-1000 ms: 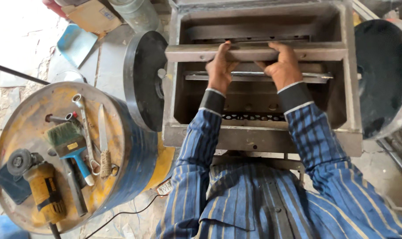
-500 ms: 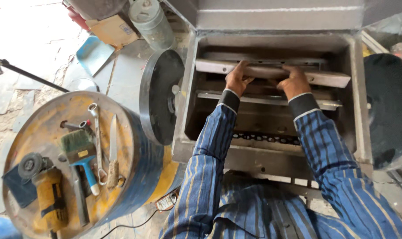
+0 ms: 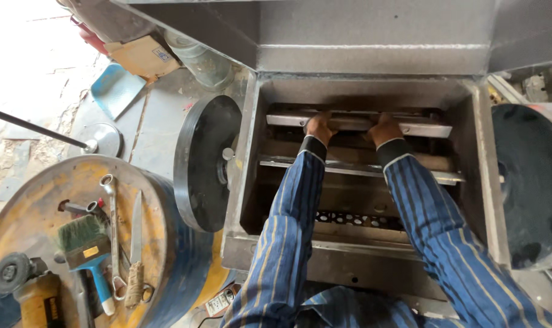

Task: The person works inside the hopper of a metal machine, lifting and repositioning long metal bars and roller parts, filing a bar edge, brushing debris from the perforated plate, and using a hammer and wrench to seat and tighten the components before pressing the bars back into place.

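Fingers first: the left hand (image 3: 320,126) has its fingers curled over the long flat grey steel bar (image 3: 422,128) at the back of the open grey metal machine housing (image 3: 479,176), clenched on it, and the right hand (image 3: 385,129) grips the same bar just beside it, fingers wrapped round the front edge. Two hands, one bar, and that bar lies crosswise high in the chamber, spanning it wall to wall. Below the wrists runs a second steel bar (image 3: 434,176), parallel and nearer, with both blue striped sleeves (image 3: 288,231) crossing over it. Deeper down, a perforated metal screen (image 3: 355,218) shows between the arms. Outside the housing, two dark round flywheels: one on the left wall (image 3: 204,163), one on the right (image 3: 528,182). Further left, one yellow and blue steel drum (image 3: 160,243) stands on end, its top carrying a long steel spanner (image 3: 112,228), a knife with a cord-wrapped handle (image 3: 135,243), a blue-handled paintbrush (image 3: 88,249) and a yellow angle grinder (image 3: 30,291). Beyond, on the floor, one blue dustpan (image 3: 115,88).
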`<action>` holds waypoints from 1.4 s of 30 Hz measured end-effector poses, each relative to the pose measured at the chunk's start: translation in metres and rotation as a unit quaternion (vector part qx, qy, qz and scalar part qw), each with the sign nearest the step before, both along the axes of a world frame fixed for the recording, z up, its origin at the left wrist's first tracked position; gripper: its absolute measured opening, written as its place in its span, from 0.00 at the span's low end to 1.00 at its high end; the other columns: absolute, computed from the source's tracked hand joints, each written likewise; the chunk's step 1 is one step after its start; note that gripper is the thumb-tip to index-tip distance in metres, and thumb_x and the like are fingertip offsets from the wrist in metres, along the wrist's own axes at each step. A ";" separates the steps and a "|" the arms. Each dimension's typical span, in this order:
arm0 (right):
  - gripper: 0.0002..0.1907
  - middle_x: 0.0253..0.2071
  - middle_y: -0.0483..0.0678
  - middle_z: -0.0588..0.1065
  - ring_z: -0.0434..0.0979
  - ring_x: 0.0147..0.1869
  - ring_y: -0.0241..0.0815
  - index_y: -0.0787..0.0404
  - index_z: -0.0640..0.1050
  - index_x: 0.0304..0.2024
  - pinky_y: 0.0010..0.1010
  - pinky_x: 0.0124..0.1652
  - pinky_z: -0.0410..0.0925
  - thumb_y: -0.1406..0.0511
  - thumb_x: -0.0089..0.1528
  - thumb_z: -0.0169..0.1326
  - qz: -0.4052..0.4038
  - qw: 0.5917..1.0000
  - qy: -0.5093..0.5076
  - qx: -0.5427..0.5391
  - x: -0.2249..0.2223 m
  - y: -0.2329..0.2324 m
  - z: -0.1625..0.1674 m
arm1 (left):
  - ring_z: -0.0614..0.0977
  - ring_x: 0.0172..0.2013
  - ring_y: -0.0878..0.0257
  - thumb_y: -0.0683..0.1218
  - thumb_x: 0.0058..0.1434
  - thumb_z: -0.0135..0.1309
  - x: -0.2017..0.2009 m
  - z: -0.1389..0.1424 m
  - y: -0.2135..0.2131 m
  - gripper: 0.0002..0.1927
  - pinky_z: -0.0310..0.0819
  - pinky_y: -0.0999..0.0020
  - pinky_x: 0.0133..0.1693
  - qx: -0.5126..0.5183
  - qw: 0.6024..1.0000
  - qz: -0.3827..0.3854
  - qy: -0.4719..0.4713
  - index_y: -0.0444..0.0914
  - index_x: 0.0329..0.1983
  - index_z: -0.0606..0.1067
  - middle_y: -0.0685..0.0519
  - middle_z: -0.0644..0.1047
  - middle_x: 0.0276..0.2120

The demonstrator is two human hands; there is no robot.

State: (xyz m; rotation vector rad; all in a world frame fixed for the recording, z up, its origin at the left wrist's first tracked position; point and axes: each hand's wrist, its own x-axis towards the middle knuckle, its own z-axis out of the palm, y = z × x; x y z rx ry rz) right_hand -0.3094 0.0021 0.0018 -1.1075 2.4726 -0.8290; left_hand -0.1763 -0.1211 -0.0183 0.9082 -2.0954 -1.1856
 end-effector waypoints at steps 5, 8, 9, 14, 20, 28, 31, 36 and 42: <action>0.33 0.51 0.66 0.78 0.77 0.57 0.64 0.65 0.80 0.48 0.46 0.56 0.71 0.55 0.45 0.73 -0.008 0.995 0.034 0.089 -0.005 -0.011 -0.012 | 0.73 0.59 0.45 0.50 0.49 0.65 -0.017 -0.017 -0.008 0.34 0.62 0.40 0.56 0.230 0.968 0.070 0.069 0.44 0.62 0.72 0.48 0.74 0.59; 0.33 0.52 0.65 0.77 0.77 0.57 0.64 0.62 0.81 0.49 0.47 0.56 0.71 0.51 0.47 0.72 0.027 0.995 0.073 0.056 -0.007 -0.012 -0.021 | 0.69 0.61 0.45 0.49 0.56 0.56 -0.026 -0.036 -0.016 0.29 0.53 0.27 0.54 0.660 0.656 0.113 0.348 0.48 0.63 0.69 0.52 0.72 0.62; 0.33 0.52 0.65 0.76 0.76 0.57 0.64 0.61 0.81 0.49 0.48 0.56 0.70 0.50 0.47 0.72 0.037 0.995 0.084 0.044 -0.008 -0.011 -0.025 | 0.69 0.63 0.44 0.51 0.56 0.60 -0.027 -0.043 -0.020 0.32 0.58 0.32 0.59 0.457 0.874 0.058 0.155 0.47 0.65 0.68 0.50 0.71 0.64; 0.35 0.54 0.63 0.75 0.75 0.58 0.64 0.56 0.82 0.50 0.49 0.57 0.69 0.44 0.49 0.70 0.096 0.973 0.210 0.017 -0.010 -0.010 -0.041 | 0.54 0.72 0.35 0.43 0.68 0.53 -0.034 -0.058 -0.033 0.32 0.43 0.17 0.63 0.668 0.677 0.128 0.280 0.45 0.74 0.59 0.47 0.58 0.72; 0.29 0.49 0.61 0.79 0.78 0.54 0.62 0.60 0.82 0.49 0.48 0.55 0.70 0.50 0.53 0.71 0.041 0.997 0.048 -0.047 -0.020 -0.016 -0.052 | 0.60 0.68 0.39 0.41 0.65 0.52 -0.039 -0.047 -0.036 0.28 0.47 0.16 0.62 0.637 0.713 0.123 0.266 0.44 0.69 0.63 0.45 0.64 0.68; 0.29 0.50 0.60 0.80 0.78 0.56 0.62 0.63 0.81 0.49 0.46 0.55 0.72 0.53 0.52 0.72 0.106 0.987 0.057 -0.103 -0.027 -0.019 -0.067 | 0.65 0.65 0.41 0.41 0.65 0.56 -0.041 -0.062 -0.041 0.23 0.55 0.15 0.58 0.609 0.729 0.140 0.279 0.39 0.63 0.68 0.45 0.70 0.60; 0.38 0.53 0.63 0.74 0.73 0.56 0.65 0.65 0.78 0.51 0.53 0.53 0.68 0.51 0.47 0.76 0.034 0.990 0.135 -0.023 -0.029 -0.018 -0.073 | 0.70 0.60 0.40 0.45 0.61 0.61 -0.041 -0.075 -0.041 0.24 0.62 0.22 0.55 0.582 0.750 0.067 0.307 0.37 0.59 0.71 0.42 0.73 0.55; 0.25 0.62 0.54 0.71 0.71 0.66 0.56 0.60 0.70 0.60 0.55 0.58 0.74 0.63 0.62 0.60 0.020 0.970 -0.215 -0.115 -0.035 -0.024 -0.075 | 0.77 0.52 0.44 0.53 0.46 0.72 -0.026 -0.089 -0.037 0.32 0.74 0.46 0.55 -0.067 0.996 -0.047 -0.024 0.39 0.54 0.77 0.43 0.77 0.48; 0.23 0.65 0.52 0.69 0.65 0.69 0.61 0.51 0.72 0.60 0.71 0.57 0.66 0.69 0.63 0.55 -0.257 0.643 -0.668 -0.273 -0.035 -0.037 -0.064 | 0.78 0.52 0.46 0.52 0.46 0.70 -0.030 -0.085 -0.039 0.30 0.76 0.45 0.53 0.076 0.994 -0.013 0.082 0.40 0.52 0.77 0.46 0.78 0.49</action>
